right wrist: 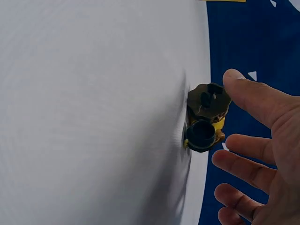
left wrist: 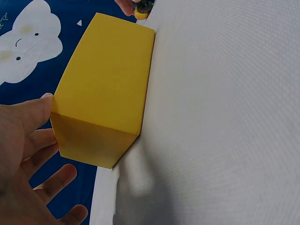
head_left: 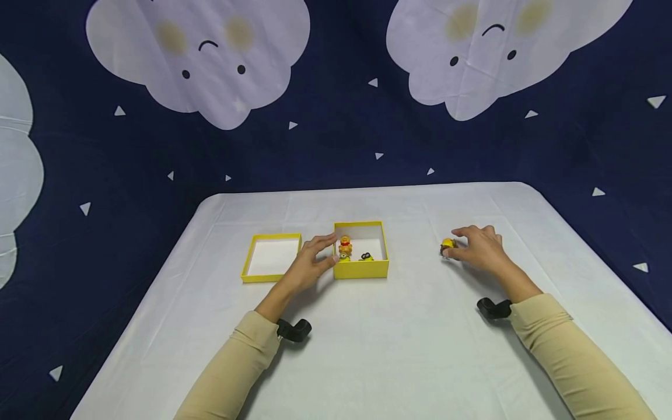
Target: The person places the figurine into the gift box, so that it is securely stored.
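Toward the right of the table, a small yellow and dark brown toy figure [right wrist: 206, 105] lies on the white cloth. My right hand [head_left: 480, 248] is around it, the thumb close against it and the fingers spread apart. At the middle stands a yellow open box [head_left: 362, 269] with white inside. Against its left side rests my left hand [head_left: 307, 265], thumb at the front corner and fingers extended along the wall. Inside the box are an orange bear figure [head_left: 345, 245] with a red top and two small yellow-green figures, one at the left [head_left: 344, 256] and one farther right [head_left: 366, 256].
A shallow yellow-rimmed lid [head_left: 271, 279], white inside, lies left of the box, partly behind the left forearm. White cloth covers the table [head_left: 394, 350]. Behind hangs a dark blue curtain [head_left: 336, 157] with clouds and small triangles.
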A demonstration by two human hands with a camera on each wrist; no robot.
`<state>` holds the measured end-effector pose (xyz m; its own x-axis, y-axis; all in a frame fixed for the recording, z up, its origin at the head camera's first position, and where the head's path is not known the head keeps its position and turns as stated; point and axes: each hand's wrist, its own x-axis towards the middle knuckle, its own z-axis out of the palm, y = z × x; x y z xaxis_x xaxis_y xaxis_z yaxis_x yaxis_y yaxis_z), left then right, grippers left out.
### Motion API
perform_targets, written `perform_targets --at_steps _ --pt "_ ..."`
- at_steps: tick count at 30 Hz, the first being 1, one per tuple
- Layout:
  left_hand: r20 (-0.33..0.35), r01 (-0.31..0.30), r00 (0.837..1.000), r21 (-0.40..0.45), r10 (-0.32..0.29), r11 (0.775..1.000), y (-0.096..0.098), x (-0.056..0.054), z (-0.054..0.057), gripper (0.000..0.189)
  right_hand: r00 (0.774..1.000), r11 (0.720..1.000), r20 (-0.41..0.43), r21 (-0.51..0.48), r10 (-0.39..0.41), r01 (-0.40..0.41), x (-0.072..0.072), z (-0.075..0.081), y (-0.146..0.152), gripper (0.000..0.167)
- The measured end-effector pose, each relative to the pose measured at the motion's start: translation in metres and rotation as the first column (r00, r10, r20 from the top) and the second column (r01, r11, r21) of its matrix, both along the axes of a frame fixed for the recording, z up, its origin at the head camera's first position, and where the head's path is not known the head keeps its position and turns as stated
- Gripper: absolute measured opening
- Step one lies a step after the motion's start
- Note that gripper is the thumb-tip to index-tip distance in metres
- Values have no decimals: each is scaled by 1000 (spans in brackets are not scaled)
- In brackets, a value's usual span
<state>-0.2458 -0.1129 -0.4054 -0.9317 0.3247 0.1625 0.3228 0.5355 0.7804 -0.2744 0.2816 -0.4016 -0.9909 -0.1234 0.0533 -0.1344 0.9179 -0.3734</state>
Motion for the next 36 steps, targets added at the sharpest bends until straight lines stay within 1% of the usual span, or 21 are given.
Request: perform_targets --at_steps 4,12,22,26,36 --pt "-8 1 1000 -7 -1 1000 0 -1 -1 50 1000 1000 14 6 3 -3 0 -3 1 67" --pt "4 4 1000 3 -4 1000 0 -1 -1 51 999 1000 46 7 -13 13 -2 -8 3 67" --pt "3 8 1000 13 -8 1000 -1 -2 -2 50 997 1000 70 0 -14 14 -3 -10 4 68" --pt "8 8 1000 12 -8 1000 -1 -1 -1 51 998 1000 62 -2 -5 5 -4 -11 6 67" --pt "7 8 1000 13 -8 1000 -1 -1 -2 51 1000 1000 24 -6 10 -10 -4 -12 7 57"
